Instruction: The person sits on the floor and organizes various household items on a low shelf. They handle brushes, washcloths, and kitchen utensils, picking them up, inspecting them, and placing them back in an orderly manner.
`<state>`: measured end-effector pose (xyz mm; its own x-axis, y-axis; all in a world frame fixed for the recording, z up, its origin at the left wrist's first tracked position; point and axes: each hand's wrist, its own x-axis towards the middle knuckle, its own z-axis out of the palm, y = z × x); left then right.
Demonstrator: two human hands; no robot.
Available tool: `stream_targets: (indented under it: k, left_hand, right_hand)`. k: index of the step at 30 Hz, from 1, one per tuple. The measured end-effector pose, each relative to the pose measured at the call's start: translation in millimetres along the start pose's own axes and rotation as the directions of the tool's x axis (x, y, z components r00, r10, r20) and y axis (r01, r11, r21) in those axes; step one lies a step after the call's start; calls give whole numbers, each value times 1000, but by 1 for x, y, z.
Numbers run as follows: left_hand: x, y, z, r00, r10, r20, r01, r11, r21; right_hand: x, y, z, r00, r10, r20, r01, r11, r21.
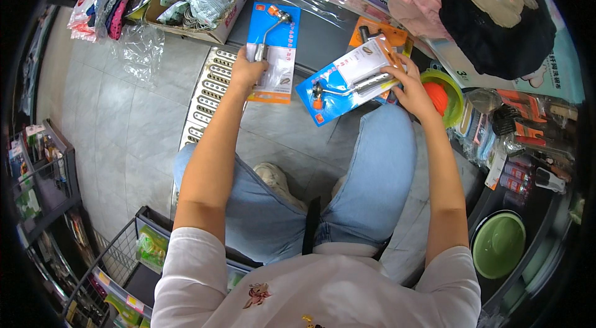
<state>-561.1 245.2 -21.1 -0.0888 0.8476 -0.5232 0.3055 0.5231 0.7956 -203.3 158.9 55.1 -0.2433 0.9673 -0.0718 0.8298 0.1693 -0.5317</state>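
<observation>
My left hand [247, 69] grips the edge of a blister-packed gas torch [274, 39] on a blue, white and orange card, its orange part towards the top. In my right hand [409, 85] is a similar packed gas torch [351, 81], tilted, with its blue end pointing down to the left. Both cards are held apart, above my knees. Behind the right card, an orange-carded package [363, 30] with a dark tool part shows only partly.
A cardboard box [223, 32] of bagged metal goods stands at the upper left. Plush items [493, 30] lie upper right, above a green basket [454, 104] and a green bowl [499, 245]. Wire shelf baskets [107, 253] stand lower left; a perforated metal strip [212, 90] lies on the floor.
</observation>
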Motion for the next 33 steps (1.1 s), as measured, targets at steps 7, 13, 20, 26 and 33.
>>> stream_targets:
  k: [7,13,20,26,33]
  left_hand:
    - [8,1,-3,985,123,-119,-104,983,151]
    - [19,-18,-3,976,165,-144,-127,962,241]
    - [22,-17,-6,986,101,-130,-54,944,324]
    - [23,-18,-4,969,151,-193,-72,928,365]
    - [24,-22,-6,960,229,-161,-167,930,328]
  right_hand:
    - [6,11,2,995,90,42,-94,991,96]
    - [7,15,5,992,122,20,-123,991,60]
    - [17,17,4,988,102,118,-132,951,280]
    - [15,27,12,995,93,30,-97,974,203]
    - [18,29,18,980,197,14,-191,928,319]
